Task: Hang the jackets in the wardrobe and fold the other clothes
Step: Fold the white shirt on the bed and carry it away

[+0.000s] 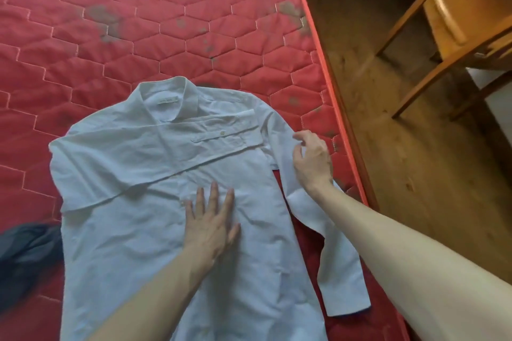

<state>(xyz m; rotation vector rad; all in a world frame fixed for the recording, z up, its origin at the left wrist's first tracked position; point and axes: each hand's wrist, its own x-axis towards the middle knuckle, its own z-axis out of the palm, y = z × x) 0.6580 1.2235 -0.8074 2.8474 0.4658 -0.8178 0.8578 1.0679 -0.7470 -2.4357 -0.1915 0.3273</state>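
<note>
A white long-sleeved shirt (133, 174) lies flat on the red quilted mattress (166, 22), collar pointing away from me. Its left sleeve is folded across the chest. My left hand (212, 225) rests flat on the shirt's middle, fingers spread, pressing the cloth down. My right hand (311, 159) is at the shirt's right shoulder, fingers curled and pinching the upper part of the right sleeve (332, 257), which trails down along the mattress edge.
A dark grey garment (25, 255) lies crumpled at the mattress's left near side. To the right of the mattress edge is a worn wooden floor (401, 147). A wooden chair (465, 25) stands at the upper right.
</note>
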